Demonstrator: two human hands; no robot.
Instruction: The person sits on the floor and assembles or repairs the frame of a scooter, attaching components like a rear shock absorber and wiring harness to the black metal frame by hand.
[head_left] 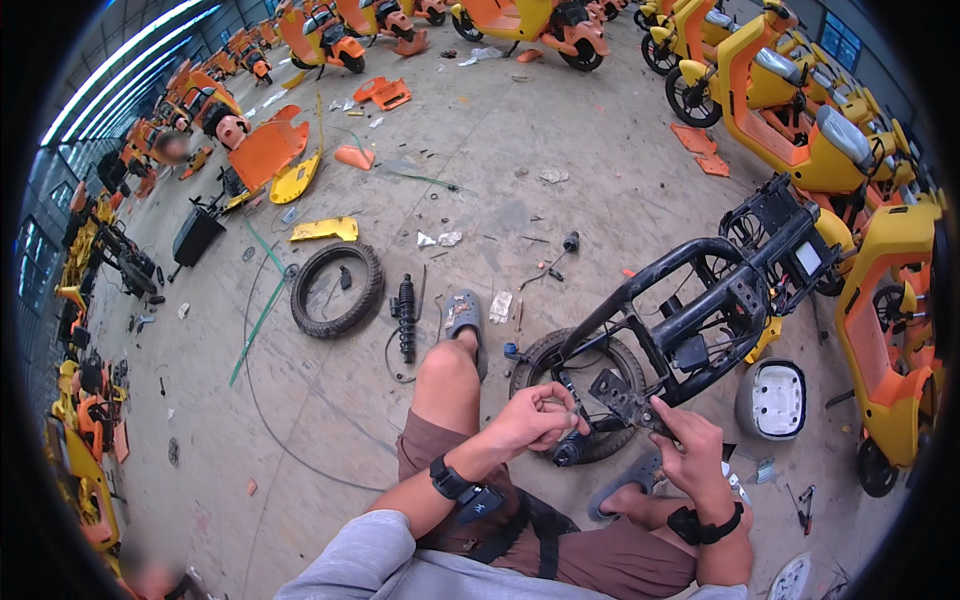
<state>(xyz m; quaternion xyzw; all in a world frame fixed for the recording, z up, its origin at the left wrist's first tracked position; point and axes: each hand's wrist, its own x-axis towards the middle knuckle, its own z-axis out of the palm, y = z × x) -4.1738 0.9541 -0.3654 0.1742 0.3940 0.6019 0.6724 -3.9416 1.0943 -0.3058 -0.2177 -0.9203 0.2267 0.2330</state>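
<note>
A black scooter frame (pixel 660 290) lies tilted in front of me, its near end between my hands. My left hand (pixel 537 418) is closed in a pinch just left of the dark metal bracket (pixel 622 400) at that end; anything in the fingertips is too small to name. My right hand (pixel 690 445) is closed at the bracket's right side, with fingers against a small dark part I cannot make out. Below the bracket lies a wheel with a black tyre (pixel 528 362). A black shock absorber (pixel 570 450) shows beneath my left fingers.
A loose tyre (pixel 337 290) and another shock absorber (pixel 406 318) lie to the left. A white-lined grey case (pixel 777 399) sits at right, near pliers (pixel 805 508). Yellow-orange scooters (pixel 895 330) crowd the right side. Orange panels (pixel 268 150) and a long cable (pixel 262 400) lie on the floor.
</note>
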